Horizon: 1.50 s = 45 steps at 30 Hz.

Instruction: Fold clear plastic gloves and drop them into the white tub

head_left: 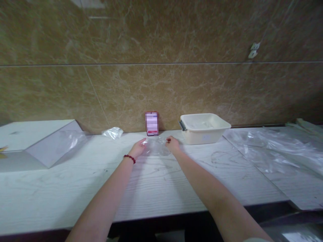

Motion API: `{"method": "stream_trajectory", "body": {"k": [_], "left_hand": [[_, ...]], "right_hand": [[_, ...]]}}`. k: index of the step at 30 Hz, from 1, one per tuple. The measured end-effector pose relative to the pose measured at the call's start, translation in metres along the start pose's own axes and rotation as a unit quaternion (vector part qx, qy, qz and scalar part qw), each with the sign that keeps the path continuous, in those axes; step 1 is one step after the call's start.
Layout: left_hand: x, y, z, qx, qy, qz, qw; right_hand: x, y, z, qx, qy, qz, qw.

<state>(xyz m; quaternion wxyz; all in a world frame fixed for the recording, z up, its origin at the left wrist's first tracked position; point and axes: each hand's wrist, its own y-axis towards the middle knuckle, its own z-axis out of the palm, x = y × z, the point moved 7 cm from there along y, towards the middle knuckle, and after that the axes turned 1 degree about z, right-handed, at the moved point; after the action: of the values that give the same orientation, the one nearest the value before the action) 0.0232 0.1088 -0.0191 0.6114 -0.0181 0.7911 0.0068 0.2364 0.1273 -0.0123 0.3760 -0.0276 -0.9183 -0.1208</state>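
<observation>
Both hands, left (pixel 138 147) and right (pixel 173 144), pinch opposite edges of a clear bag (pixel 156 148), stretching it flat on the desk (pixel 156 188) for control.

i see a whitish table (pixel 151 188) with faint wood grain, a tan marbled wall (pixel 161 90), a cream tub (pixel 205 136) at two o'clock, a red bead bracelet (pixel 129 158), a clear glossy bag (pixel 156 148) at twelve.

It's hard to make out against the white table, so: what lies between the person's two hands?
A piece of clear plastic lies there, held at its sides by the left hand and the right hand. The head view shows it.
</observation>
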Motion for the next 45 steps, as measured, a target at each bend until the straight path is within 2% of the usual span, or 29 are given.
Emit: {"method": "stream_trajectory", "body": {"k": [3, 7, 9, 11, 14, 16, 18, 20, 24, 27, 33, 38, 42, 45], "left_hand": [[0.004, 0.005, 0.001, -0.006, -0.012, -0.009, 1.0], [0.003, 0.009, 0.001, -0.022, -0.01, 0.038, 0.999], [0.001, 0.01, -0.005, -0.051, 0.038, 0.054, 0.996], [-0.007, 0.007, -0.013, -0.074, 0.13, 0.091, 0.985], [-0.03, -0.008, -0.009, -0.061, 0.315, 0.198, 0.926], [-0.04, -0.021, 0.009, -0.012, 0.404, 0.256, 0.878], [-0.042, -0.032, 0.033, 0.059, 0.449, 0.28, 0.846], [-0.037, -0.039, 0.053, 0.112, 0.478, 0.267, 0.83], [-0.022, -0.045, 0.073, 0.148, 0.515, 0.226, 0.813], [-0.017, -0.049, 0.076, 0.158, 0.527, 0.218, 0.806], [-0.018, -0.051, 0.074, 0.162, 0.52, 0.2, 0.814], [-0.027, -0.053, 0.078, 0.149, 0.505, 0.238, 0.816], [-0.027, -0.056, 0.085, 0.176, 0.504, 0.243, 0.81], [-0.025, -0.057, 0.087, 0.185, 0.509, 0.24, 0.805]], "right_hand": [[0.001, -0.001, 0.002, 0.004, -0.009, -0.014, 1.0], [0.001, -0.001, 0.006, 0.03, -0.012, -0.014, 0.999], [0.001, -0.002, 0.006, 0.04, -0.02, -0.011, 0.999], [0.002, -0.002, 0.006, 0.043, -0.034, -0.012, 0.998], [0.004, -0.003, 0.006, 0.044, -0.052, -0.021, 0.997], [0.006, -0.004, 0.006, 0.047, -0.054, -0.024, 0.997], [0.007, -0.005, 0.005, 0.052, -0.052, -0.022, 0.997], [0.008, -0.006, 0.004, 0.055, -0.051, -0.019, 0.997], [0.01, -0.007, 0.001, 0.054, -0.048, -0.024, 0.997], [0.009, -0.007, 0.0, 0.059, -0.051, -0.028, 0.997], [0.006, -0.006, -0.004, 0.057, -0.1, -0.045, 0.992], [0.005, -0.005, -0.005, 0.053, -0.154, -0.043, 0.986], [0.006, -0.008, -0.006, 0.068, -0.209, -0.052, 0.974], [0.011, -0.009, -0.016, 0.05, -0.23, -0.076, 0.969]]}}
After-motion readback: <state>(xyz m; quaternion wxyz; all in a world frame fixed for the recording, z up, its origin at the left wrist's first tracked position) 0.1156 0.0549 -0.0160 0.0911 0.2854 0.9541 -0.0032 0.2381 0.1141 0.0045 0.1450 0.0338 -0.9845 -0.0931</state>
